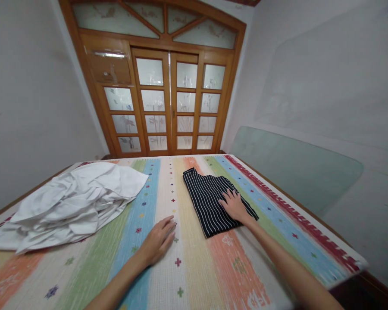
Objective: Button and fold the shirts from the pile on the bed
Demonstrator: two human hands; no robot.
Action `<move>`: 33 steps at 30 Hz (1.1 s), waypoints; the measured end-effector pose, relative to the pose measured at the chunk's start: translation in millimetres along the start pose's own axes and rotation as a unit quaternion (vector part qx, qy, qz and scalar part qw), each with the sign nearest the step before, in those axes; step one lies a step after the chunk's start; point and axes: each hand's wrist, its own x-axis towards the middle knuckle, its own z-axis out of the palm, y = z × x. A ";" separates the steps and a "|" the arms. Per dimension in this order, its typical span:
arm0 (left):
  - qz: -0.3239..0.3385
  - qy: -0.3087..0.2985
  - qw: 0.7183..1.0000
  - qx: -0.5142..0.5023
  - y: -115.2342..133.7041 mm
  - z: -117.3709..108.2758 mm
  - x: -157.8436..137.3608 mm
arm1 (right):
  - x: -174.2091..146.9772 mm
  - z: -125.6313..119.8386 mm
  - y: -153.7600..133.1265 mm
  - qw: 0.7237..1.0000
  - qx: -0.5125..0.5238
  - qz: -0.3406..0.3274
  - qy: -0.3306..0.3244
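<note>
A black garment with thin white stripes [205, 202], folded into a flat, roughly rectangular shape, lies right of centre on the striped tablecloth [194, 275]. My right hand [234, 206] rests on its right part with the fingers spread and flat, gripping nothing. My left hand [160, 239] is to the left of the garment, apart from it, over the pale stripe of the cloth. Its fingers are loosely stretched out and it holds nothing. Farther left, a crumpled white cloth [77, 202] lies in a loose heap.
The table's right edge [297, 206] runs close to a wall with a pale green panel [297, 163]. Beyond the far edge stand wooden doors with glass panes [170, 103]. Another wall [35, 94] rises on the left.
</note>
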 end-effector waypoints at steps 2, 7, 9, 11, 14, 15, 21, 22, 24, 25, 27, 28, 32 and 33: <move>0.001 -0.001 1.000 0.008 0.4 1.1 -0.4 | 5.8 6.0 -13.4 1.000 0.021 0.023 0.005; -0.016 0.008 0.999 0.036 -4.2 4.9 -3.9 | 15.8 19.2 -33.3 0.998 0.029 0.055 -0.026; -0.022 0.011 0.998 0.053 -6.7 7.2 -5.0 | 21.8 21.6 -27.5 0.997 0.024 0.062 -0.028; -0.023 0.013 0.998 0.064 -7.9 9.0 -5.4 | 29.3 22.9 -16.3 0.997 0.019 0.066 -0.028; -0.021 0.005 0.997 0.074 -7.2 9.3 -5.3 | 42.4 24.8 5.5 0.996 0.006 0.080 -0.030; -0.021 0.001 0.997 0.078 -6.7 8.9 -5.2 | 47.1 25.9 14.1 0.996 0.001 0.087 -0.031; -0.016 0.003 0.996 0.090 -7.7 10.3 -7.5 | 76.1 37.3 87.2 0.992 -0.027 0.114 -0.038; -0.015 0.005 0.996 0.090 -8.2 11.0 -8.2 | 80.6 39.3 101.0 0.993 -0.030 0.109 -0.039; -0.017 0.002 0.996 0.091 -8.7 11.9 -9.0 | 88.7 42.8 125.8 0.992 -0.035 0.112 -0.045; -0.019 -0.002 0.996 0.092 -8.5 12.1 -9.2 | 92.3 44.3 135.8 0.991 -0.037 0.118 -0.048; -0.024 -0.012 0.995 0.094 -7.5 11.5 -9.2 | 98.0 46.6 149.9 0.990 -0.040 0.124 -0.055; -0.026 -0.016 0.995 0.093 -6.8 11.0 -9.0 | 100.0 47.4 154.1 0.990 -0.041 0.123 -0.056; -0.037 -0.026 0.996 0.078 -4.6 8.3 -8.2 | 101.0 47.9 158.6 0.992 -0.041 0.102 -0.056; -0.041 -0.029 0.996 0.075 -4.3 7.7 -7.9 | 99.8 47.4 158.0 0.993 -0.040 0.096 -0.056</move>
